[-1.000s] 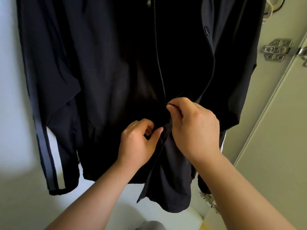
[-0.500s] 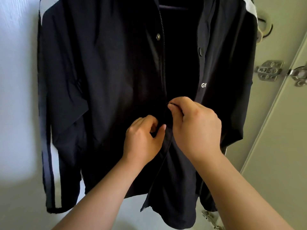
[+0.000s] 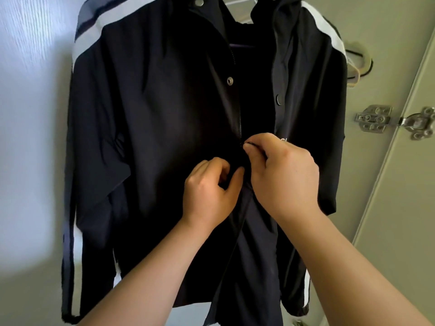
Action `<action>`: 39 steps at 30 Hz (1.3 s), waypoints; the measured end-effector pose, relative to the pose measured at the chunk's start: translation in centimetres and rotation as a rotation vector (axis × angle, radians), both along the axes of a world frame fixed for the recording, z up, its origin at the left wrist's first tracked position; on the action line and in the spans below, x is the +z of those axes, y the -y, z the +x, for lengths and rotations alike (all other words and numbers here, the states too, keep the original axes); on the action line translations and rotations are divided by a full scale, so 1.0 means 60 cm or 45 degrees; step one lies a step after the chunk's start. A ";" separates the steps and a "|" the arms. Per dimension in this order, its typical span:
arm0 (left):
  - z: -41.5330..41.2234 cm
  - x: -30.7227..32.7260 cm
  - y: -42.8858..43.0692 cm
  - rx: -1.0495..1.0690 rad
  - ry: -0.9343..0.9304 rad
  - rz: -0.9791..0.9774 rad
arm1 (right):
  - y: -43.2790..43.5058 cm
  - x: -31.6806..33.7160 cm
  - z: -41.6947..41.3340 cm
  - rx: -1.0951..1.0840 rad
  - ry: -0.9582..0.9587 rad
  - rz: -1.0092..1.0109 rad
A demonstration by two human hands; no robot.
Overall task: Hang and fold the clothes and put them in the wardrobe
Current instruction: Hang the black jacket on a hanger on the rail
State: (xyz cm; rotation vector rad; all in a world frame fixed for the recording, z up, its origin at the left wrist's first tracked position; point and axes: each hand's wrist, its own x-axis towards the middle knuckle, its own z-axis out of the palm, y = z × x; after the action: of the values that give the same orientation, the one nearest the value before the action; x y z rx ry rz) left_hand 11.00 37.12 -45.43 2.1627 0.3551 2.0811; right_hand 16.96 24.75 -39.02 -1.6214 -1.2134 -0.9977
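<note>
Your right hand (image 3: 282, 175) is sitting closer to the jacket's snaps than a second ago, its thumb and forefinger pinching the small dark zipper pull (image 3: 247, 144). Your left hand (image 3: 209, 191) is clutching the fabric just below. The dark navy nylon jacket with white shoulder stripes (image 3: 164, 114) is hanging on a white hanger (image 3: 240, 10), near a silver metal hinge (image 3: 374, 118).

Your jacket (image 3: 164, 125) is dark navy with white and grey-blue stripes down shoulders and sleeves. At frame right, the door (image 3: 412, 208) is pale green-cream, its hinge (image 3: 374, 118) silver.
</note>
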 end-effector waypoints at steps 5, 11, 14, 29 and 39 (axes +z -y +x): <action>0.002 0.026 -0.023 0.020 -0.002 0.175 | 0.000 0.038 0.009 -0.049 0.113 0.088; 0.006 0.056 -0.020 0.088 -0.028 0.128 | -0.009 0.059 0.004 0.000 0.093 0.099; 0.010 0.089 -0.021 0.105 -0.014 0.150 | -0.008 0.070 0.001 -0.001 0.141 0.073; 0.009 0.158 -0.009 0.106 -0.024 0.114 | -0.011 0.183 0.010 -0.060 0.249 0.251; 0.020 0.217 0.000 0.194 -0.001 0.098 | -0.017 0.225 0.018 -0.142 0.311 0.261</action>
State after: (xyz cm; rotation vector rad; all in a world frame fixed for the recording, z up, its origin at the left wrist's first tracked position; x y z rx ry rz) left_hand 12.23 37.14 -32.38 2.2454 0.4611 2.2083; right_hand 18.07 25.76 -25.52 -1.4494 -1.1452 -1.3775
